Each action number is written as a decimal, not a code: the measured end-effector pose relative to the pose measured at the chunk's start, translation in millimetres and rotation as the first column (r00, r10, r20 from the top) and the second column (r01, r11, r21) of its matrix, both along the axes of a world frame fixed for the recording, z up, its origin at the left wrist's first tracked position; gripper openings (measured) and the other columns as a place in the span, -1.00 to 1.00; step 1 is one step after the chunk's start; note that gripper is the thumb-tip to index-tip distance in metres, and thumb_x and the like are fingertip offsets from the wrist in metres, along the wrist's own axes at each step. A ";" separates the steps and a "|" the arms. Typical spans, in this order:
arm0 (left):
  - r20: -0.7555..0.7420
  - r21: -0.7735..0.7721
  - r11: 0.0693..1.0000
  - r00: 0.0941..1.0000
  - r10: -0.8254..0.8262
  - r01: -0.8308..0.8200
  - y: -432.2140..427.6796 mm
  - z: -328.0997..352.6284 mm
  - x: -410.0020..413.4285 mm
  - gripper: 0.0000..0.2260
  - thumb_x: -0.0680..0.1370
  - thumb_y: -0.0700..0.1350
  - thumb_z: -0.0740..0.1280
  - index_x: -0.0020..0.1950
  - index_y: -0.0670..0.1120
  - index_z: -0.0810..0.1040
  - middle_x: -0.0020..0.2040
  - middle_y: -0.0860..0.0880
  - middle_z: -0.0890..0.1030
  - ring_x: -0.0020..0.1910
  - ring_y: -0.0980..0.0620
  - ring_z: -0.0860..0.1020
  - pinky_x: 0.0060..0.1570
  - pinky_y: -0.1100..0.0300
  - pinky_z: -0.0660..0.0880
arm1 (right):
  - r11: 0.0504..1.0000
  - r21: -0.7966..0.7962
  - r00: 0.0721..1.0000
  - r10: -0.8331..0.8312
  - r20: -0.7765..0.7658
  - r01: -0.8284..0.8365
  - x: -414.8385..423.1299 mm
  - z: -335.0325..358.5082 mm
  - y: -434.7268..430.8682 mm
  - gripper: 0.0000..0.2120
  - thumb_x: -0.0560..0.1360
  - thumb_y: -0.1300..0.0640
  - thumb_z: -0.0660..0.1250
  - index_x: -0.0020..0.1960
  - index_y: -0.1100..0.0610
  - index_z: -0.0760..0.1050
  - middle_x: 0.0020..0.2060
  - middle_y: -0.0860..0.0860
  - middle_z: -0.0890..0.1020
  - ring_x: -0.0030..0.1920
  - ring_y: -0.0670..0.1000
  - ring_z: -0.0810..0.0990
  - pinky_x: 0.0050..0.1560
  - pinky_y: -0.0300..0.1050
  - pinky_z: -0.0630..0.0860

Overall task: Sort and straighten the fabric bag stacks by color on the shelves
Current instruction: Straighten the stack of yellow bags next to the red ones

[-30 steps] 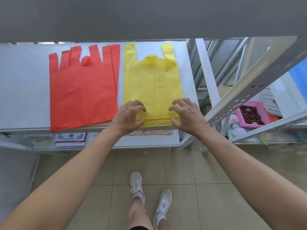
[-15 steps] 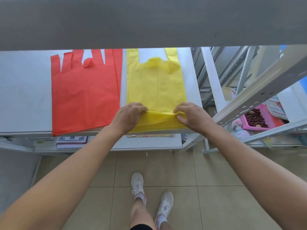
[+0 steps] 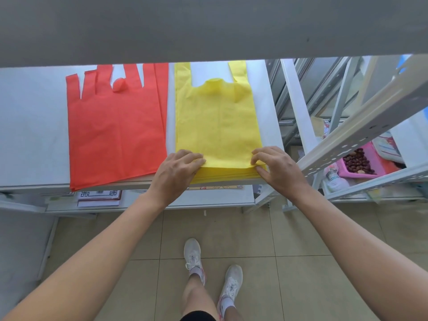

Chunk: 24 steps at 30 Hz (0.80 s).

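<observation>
We note: red bag stack (image 3: 115, 135), yellow bag stack (image 3: 217, 126), white shelf (image 3: 32, 135), pink tray (image 3: 379, 163), beige floor tiles (image 3: 254, 232), white sneakers (image 3: 192, 253).

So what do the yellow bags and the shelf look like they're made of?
Yellow bags: likely non-woven fabric. The surface is matte with a faint grainy texture and soft creases, and thin sheets show layered at the front edge.
Shelf: probably painted metal, smooth and white with a slight sheen. The rail beside it is punched with holes, as steel racking usually is.
</observation>
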<state>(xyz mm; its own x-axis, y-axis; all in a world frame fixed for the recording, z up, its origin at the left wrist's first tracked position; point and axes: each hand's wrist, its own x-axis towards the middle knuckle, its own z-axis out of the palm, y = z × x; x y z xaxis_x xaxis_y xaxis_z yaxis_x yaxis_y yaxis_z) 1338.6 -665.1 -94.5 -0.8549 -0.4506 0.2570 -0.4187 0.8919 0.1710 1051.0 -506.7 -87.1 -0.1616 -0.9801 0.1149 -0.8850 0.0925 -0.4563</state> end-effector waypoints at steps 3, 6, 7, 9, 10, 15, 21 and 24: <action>0.033 -0.003 1.000 0.999 -0.006 0.006 4.1 -5.2 1.0 -0.78 0.64 -0.16 0.37 0.28 -0.09 0.63 0.33 -0.07 0.62 0.23 -0.17 0.57 0.00 -0.11 0.57 | 0.999 0.007 0.999 0.034 -0.005 -0.034 -1.0 -6.3 1.9 -0.93 0.55 0.18 0.46 0.00 0.04 0.62 0.21 -0.04 0.66 0.26 0.07 0.57 0.21 0.17 0.55; 0.065 0.000 1.000 0.998 -0.012 0.012 3.3 -8.6 0.9 -0.72 0.66 -0.01 0.33 0.32 -0.08 0.60 0.38 -0.07 0.57 0.25 -0.15 0.53 0.07 -0.12 0.56 | 0.998 0.020 0.998 0.063 -0.028 -0.062 -2.7 -7.4 2.6 -0.91 0.56 0.07 0.46 0.03 0.05 0.62 0.25 0.00 0.64 0.29 0.10 0.57 0.28 0.13 0.53; 0.079 0.001 1.000 0.997 -0.019 0.019 1.5 -8.7 1.0 -0.69 0.66 0.04 0.33 0.33 -0.07 0.60 0.38 -0.07 0.56 0.24 -0.15 0.52 0.10 -0.12 0.56 | 0.997 0.031 0.997 0.073 -0.029 -0.072 -3.5 -7.0 3.1 -0.87 0.55 0.03 0.48 0.04 0.05 0.62 0.26 0.01 0.63 0.29 0.11 0.57 0.29 0.13 0.52; 0.109 -0.002 0.999 0.993 -0.045 0.045 -3.3 -6.6 1.2 -0.65 0.64 0.10 0.34 0.33 -0.07 0.61 0.36 -0.08 0.57 0.22 -0.14 0.53 0.13 -0.10 0.56 | 0.994 0.048 0.994 0.098 -0.046 -0.096 -5.4 -5.2 2.7 -0.82 0.53 -0.01 0.50 0.04 0.05 0.62 0.27 0.02 0.63 0.29 0.12 0.57 0.28 0.15 0.52; 0.127 -0.010 0.998 0.990 -0.061 0.063 -5.2 -5.0 0.9 -0.64 0.63 0.10 0.37 0.33 -0.08 0.61 0.35 -0.09 0.58 0.20 -0.15 0.54 0.13 -0.08 0.57 | 0.992 0.057 0.992 0.112 -0.062 -0.109 -6.3 -4.1 2.0 -0.81 0.52 -0.02 0.51 0.04 0.05 0.62 0.27 0.03 0.63 0.29 0.13 0.58 0.26 0.17 0.53; 0.224 -0.066 0.984 0.963 -0.148 0.167 -11.1 2.7 -4.6 -0.66 0.58 0.05 0.46 0.28 -0.10 0.64 0.26 -0.13 0.61 0.11 -0.15 0.58 0.05 -0.08 0.62 | 0.981 0.082 0.970 0.186 -0.157 -0.175 -7.6 4.8 -4.5 -0.83 0.51 0.00 0.52 -0.02 0.08 0.65 0.20 0.06 0.67 0.21 0.17 0.63 0.17 0.20 0.57; 0.281 -0.147 0.956 0.937 -0.207 0.255 -16.5 5.6 -2.1 -0.67 0.58 -0.24 0.37 0.35 -0.14 0.59 0.28 -0.18 0.59 0.09 -0.18 0.57 0.04 -0.08 0.63 | 0.976 0.065 0.947 0.218 -0.235 -0.209 -6.6 5.3 -8.1 -0.86 0.55 0.05 0.48 -0.08 0.13 0.67 0.12 0.10 0.70 0.11 0.20 0.67 0.04 0.19 0.62; 0.299 -0.143 0.958 0.934 -0.197 0.248 -18.2 6.0 -2.2 -0.65 0.56 -0.24 0.36 0.35 -0.13 0.59 0.29 -0.17 0.59 0.10 -0.18 0.57 0.06 -0.08 0.63 | 0.974 0.042 0.940 0.226 -0.255 -0.222 -7.0 5.7 -10.6 -0.86 0.56 0.10 0.45 -0.12 0.15 0.67 0.05 0.10 0.72 0.03 0.20 0.69 -0.03 0.15 0.63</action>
<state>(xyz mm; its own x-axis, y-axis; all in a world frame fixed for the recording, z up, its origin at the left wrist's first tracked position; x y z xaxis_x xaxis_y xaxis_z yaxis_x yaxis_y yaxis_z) 1336.4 -683.3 -88.5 -0.9763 -0.2102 0.0511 -0.2141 0.9726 -0.0910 1044.0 -517.3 -81.4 0.0956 -0.9892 0.1108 -0.9704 -0.1174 -0.2109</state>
